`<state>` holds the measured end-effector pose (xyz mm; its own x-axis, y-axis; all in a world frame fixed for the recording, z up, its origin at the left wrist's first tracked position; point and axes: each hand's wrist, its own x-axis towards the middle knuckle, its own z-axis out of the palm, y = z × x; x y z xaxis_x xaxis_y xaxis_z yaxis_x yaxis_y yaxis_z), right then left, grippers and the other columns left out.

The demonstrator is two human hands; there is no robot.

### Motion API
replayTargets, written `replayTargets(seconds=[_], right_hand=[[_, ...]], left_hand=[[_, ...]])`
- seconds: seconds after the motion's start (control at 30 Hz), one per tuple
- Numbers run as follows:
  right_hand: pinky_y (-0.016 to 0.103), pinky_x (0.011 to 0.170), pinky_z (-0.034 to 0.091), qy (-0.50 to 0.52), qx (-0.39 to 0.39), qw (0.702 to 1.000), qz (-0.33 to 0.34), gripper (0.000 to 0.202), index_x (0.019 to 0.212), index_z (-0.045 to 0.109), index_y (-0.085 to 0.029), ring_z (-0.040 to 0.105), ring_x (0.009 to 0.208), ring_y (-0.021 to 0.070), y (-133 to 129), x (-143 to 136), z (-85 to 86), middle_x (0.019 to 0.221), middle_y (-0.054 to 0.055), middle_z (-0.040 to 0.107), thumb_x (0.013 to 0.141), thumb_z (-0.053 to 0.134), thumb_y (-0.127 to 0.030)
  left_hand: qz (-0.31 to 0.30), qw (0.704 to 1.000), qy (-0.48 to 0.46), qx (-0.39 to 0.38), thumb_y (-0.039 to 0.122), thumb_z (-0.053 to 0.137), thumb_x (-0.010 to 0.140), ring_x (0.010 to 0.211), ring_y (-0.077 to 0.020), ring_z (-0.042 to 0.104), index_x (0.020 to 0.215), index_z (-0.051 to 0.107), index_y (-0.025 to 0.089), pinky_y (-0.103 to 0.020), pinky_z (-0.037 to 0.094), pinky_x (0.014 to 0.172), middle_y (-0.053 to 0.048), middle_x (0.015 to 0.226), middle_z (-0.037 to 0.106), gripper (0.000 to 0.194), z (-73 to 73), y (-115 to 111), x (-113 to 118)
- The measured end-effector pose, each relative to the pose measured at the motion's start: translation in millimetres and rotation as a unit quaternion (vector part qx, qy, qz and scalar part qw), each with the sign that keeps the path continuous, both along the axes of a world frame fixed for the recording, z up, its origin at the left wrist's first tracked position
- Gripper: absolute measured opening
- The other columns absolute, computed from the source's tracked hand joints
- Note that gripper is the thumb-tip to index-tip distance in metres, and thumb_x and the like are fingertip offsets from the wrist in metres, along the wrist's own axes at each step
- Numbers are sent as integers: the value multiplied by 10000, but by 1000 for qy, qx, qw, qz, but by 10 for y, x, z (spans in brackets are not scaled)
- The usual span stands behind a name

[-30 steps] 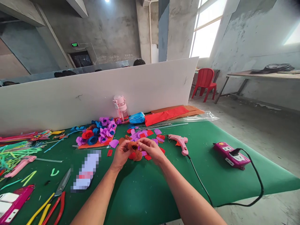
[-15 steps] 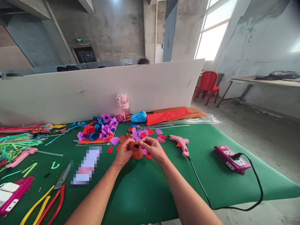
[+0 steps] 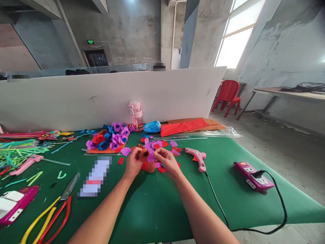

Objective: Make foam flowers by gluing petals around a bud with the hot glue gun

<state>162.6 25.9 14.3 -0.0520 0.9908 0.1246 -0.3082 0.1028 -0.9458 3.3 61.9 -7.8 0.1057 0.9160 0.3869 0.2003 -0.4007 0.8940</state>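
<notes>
A small brown flower [image 3: 144,154] with a dark centre is held in my left hand [image 3: 134,163], whose fingers are closed round its left side. My right hand [image 3: 166,160] is beside it on the right, thumb and fingertips pinched together; whether anything is between them is too small to tell. Under and behind both hands lie loose purple, red and brown petals [image 3: 173,143]. Just right of them a pink glue gun [image 3: 198,157] rests on the green table [image 3: 152,217].
Finished flowers [image 3: 116,138] lie at back left, near a pink bottle [image 3: 136,113] and a blue packet [image 3: 152,126]. Shears [image 3: 66,196] and a pink tool [image 3: 27,165] lie left. A power strip [image 3: 254,177] with a black cable is right. A white board [image 3: 165,95] stands behind.
The right fingertips have parted from the brown flower, which has shifted slightly left and up in my left hand. The whole view has swung a little to the left.
</notes>
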Motion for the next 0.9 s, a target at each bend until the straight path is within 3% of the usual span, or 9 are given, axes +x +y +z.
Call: replayTargets(seconds=[0.13,0.6,0.9], right_hand=[[254,593,409,-5,-17,1000,22,370,725,575,-190,500,567,105,-25,-37,0,622,-25,551,667,720,-525],[252,533,364,-55,-19,997,-46,326,691,678,-178,482,556,113,-19,-39,16,661,19,643,640,720,-497],[255,550,372,-28,-31,997,-63,300,655,649,-178,463,529,102,10,7,-22,584,-10,571,640,718,-470]], left_hand=[[18,999,20,22,334,650,750,624,-105,522,781,521,193,-203,409,577,30,695,554,194,26,-25,-9],[23,993,98,63,236,631,749,625,-117,555,765,533,205,-222,413,600,33,680,596,104,61,-76,2],[-29,994,79,76,253,630,774,734,-131,622,888,550,200,-235,486,689,-6,817,647,149,54,-82,21]])
